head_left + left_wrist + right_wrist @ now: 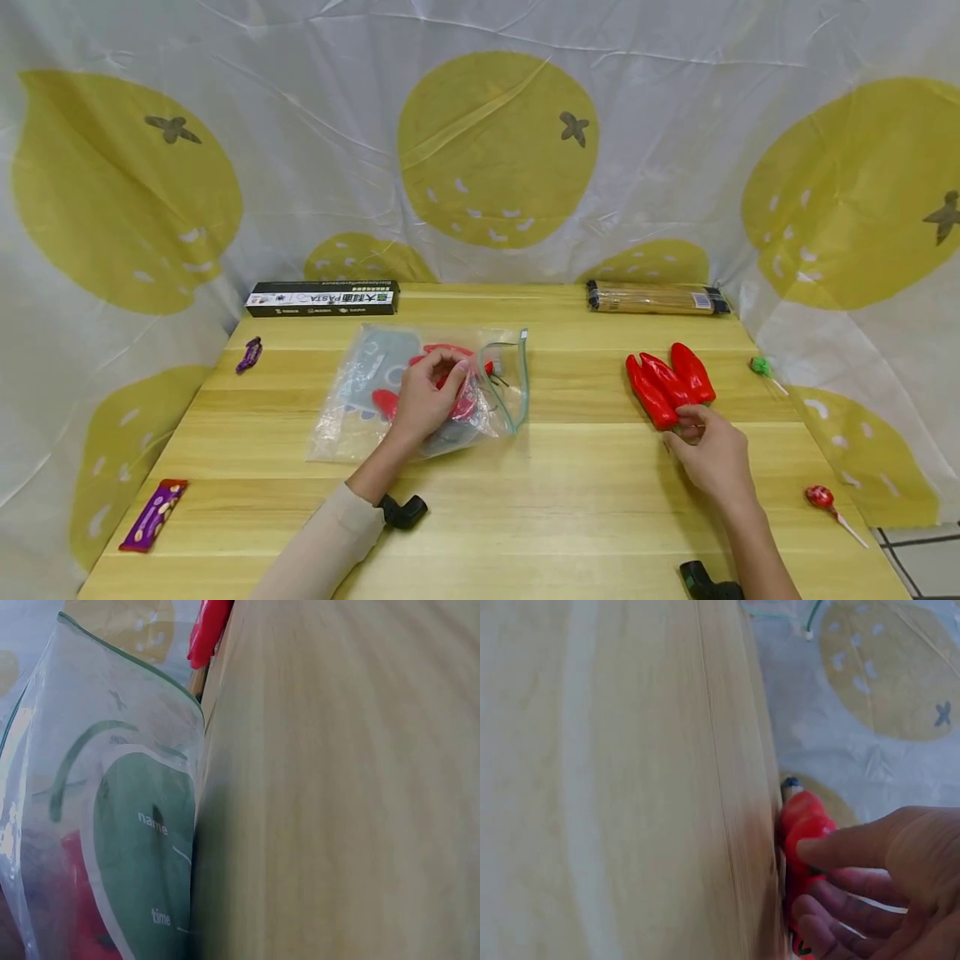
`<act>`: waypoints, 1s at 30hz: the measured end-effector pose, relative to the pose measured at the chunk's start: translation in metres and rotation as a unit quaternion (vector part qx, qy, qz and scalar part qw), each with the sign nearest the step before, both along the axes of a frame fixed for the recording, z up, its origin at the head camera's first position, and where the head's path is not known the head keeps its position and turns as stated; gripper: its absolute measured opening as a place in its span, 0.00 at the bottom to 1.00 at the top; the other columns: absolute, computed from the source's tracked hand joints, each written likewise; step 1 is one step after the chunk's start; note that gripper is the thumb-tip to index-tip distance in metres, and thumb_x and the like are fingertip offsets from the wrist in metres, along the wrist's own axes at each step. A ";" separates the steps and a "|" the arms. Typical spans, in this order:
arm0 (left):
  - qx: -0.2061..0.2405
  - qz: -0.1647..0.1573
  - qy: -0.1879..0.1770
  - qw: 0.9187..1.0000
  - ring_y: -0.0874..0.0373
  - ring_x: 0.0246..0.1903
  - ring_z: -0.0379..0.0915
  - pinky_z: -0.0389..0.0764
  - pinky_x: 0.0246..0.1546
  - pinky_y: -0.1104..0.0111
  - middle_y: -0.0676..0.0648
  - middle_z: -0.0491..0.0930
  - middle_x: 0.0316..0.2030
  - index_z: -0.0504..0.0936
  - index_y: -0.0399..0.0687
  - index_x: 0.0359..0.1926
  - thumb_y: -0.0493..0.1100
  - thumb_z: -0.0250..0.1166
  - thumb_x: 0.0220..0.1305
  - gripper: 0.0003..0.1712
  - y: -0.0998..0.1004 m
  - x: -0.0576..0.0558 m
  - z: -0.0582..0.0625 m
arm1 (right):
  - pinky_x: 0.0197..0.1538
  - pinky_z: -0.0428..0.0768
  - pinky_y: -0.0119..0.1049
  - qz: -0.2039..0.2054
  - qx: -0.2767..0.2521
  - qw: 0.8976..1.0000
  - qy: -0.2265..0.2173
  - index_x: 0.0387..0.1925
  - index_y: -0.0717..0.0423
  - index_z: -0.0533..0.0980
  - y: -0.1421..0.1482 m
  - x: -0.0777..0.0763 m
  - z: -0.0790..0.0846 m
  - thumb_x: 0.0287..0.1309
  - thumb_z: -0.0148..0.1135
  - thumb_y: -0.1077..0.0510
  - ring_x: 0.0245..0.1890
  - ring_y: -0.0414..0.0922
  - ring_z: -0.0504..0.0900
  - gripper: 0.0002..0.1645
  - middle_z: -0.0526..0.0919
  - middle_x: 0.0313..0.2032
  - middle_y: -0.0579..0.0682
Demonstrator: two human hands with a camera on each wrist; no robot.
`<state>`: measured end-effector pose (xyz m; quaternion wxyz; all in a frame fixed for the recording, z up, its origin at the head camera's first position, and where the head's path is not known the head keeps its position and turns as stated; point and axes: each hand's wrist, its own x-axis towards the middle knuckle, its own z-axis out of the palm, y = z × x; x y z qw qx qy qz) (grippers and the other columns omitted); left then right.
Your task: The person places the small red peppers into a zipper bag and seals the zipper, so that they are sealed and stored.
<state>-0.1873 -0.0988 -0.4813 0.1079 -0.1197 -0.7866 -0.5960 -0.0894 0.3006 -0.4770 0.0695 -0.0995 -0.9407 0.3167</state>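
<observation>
A clear zip bag (341, 429) with a grey-green print lies left of centre, red peppers (386, 403) inside it. My left hand (426, 396) pinches its upper film near the mouth, which gapes to the right. In the left wrist view the zip bag (146, 847) stands raised off the table, with "name" and "time" on its print; the left hand is out of that view. Three red peppers (671, 385) lie side by side on the right. My right hand (711, 450) is at their near ends, its thumb and fingers loosely bent and apart around one tip.
At the back of the wooden table (570, 492) lie a black pasta box (322, 298) and a brown packet (656, 297). Wrapped sweets (249, 355) and a purple bar (153, 515) are on the left. A green lollipop (761, 365) and a red lollipop (820, 497) lie near the right edge.
</observation>
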 end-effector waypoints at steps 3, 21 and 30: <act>-0.005 0.003 -0.001 1.000 0.58 0.45 0.82 0.81 0.51 0.64 0.51 0.84 0.40 0.82 0.50 0.39 0.48 0.66 0.64 0.08 0.002 0.000 0.001 | 0.37 0.81 0.36 -0.001 0.002 1.000 0.000 0.48 0.63 0.78 0.001 0.000 -0.001 0.54 0.70 0.57 0.35 0.50 0.85 0.21 0.86 0.38 0.58; 0.000 0.002 -0.014 1.000 0.56 0.47 0.81 0.80 0.54 0.60 0.48 0.84 0.40 0.82 0.43 0.40 0.42 0.65 0.65 0.07 0.003 0.014 0.027 | 0.32 0.78 0.24 -0.021 -0.038 0.999 -0.019 0.45 0.59 0.80 -0.007 -0.001 0.000 0.44 0.72 0.32 0.34 0.43 0.86 0.39 0.87 0.37 0.54; 0.002 -0.007 -0.018 1.000 0.56 0.46 0.81 0.80 0.53 0.61 0.46 0.84 0.41 0.82 0.42 0.40 0.41 0.65 0.65 0.07 0.002 0.015 0.031 | 0.30 0.76 0.26 -0.037 -0.035 0.999 -0.006 0.40 0.58 0.83 -0.014 -0.002 -0.002 0.55 0.71 0.50 0.28 0.39 0.84 0.17 0.88 0.32 0.52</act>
